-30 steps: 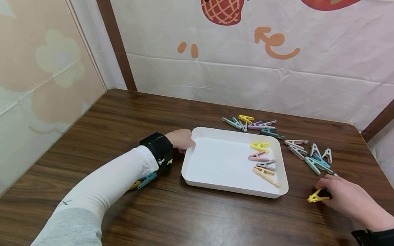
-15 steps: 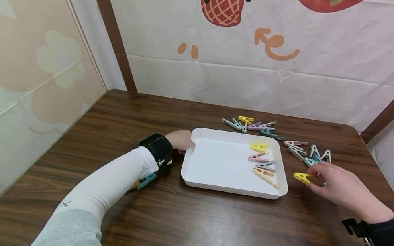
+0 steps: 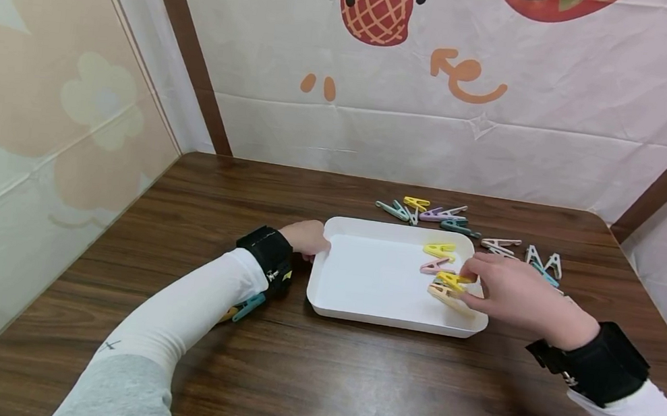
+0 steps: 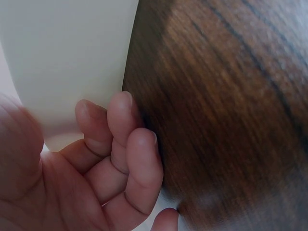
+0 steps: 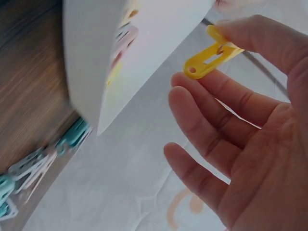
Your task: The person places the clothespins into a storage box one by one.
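Observation:
My right hand [image 3: 508, 291] is over the right part of a white tray [image 3: 369, 279]. Between thumb and forefinger it pinches a yellow clothespin [image 5: 204, 61]; the other fingers are spread loosely. Under and beside it in the tray lie a yellow clothespin [image 3: 439, 249], a pink clothespin [image 3: 434, 266] and a beige clothespin [image 3: 445, 296]. The grey one seen there earlier is hidden in the head view. At the tray's left side my left hand [image 3: 306, 236] grips the edge, its curled fingers [image 4: 142, 159] against the outer wall.
Several loose clothespins lie behind the tray, among them a yellow one [image 3: 416, 203] and a dark teal one [image 3: 459, 228]. More lie to its right, including a white one [image 3: 554, 265]. Teal and orange clothespins [image 3: 250, 306] show beside the left forearm. A printed cloth [image 3: 377, 138] hangs behind the table.
My right hand has lifted the yellow clothespin from the table at the right and carried it left over the tray. My left hand and the tray have stayed put.

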The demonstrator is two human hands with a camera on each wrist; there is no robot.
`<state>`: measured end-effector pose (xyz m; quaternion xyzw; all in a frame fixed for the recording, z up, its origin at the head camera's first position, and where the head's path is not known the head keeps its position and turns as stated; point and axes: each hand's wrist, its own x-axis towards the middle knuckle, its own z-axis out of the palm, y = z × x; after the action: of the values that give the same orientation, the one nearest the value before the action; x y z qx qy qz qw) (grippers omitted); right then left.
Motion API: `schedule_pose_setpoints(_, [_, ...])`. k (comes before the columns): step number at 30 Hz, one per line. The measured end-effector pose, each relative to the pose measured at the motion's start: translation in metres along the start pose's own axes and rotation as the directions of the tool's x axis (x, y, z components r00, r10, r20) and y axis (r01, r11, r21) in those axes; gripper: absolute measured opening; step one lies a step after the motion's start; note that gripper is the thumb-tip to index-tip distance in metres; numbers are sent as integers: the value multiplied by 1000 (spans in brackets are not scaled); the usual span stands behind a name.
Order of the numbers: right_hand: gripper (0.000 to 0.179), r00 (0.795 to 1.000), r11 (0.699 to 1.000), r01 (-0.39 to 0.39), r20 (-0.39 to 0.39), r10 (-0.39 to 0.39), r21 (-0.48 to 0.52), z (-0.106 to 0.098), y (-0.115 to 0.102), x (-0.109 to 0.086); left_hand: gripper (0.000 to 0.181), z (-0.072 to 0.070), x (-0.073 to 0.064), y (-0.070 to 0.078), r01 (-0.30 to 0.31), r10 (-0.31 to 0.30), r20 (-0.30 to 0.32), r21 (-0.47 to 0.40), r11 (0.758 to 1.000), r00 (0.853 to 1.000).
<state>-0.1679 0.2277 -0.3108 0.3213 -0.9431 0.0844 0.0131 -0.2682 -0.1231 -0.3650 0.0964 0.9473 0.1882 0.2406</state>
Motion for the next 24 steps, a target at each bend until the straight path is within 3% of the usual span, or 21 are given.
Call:
schedule_pose_setpoints(8, [17, 994, 998, 56, 95, -58, 26, 11, -7, 13, 20, -1, -3, 1, -12, 12, 2, -14, 1000, 1000])
schedule_pose_setpoints(16, [11, 973, 996, 33, 224, -51, 85, 20, -3, 16, 20, -2, -4, 2, -8, 8, 3, -9, 1000, 1000])
schedule_pose_setpoints(24, [19, 965, 991, 4, 261, -39, 134, 24, 0, 18, 20, -2, -1, 0, -12, 12, 2, -2, 1000, 1000])
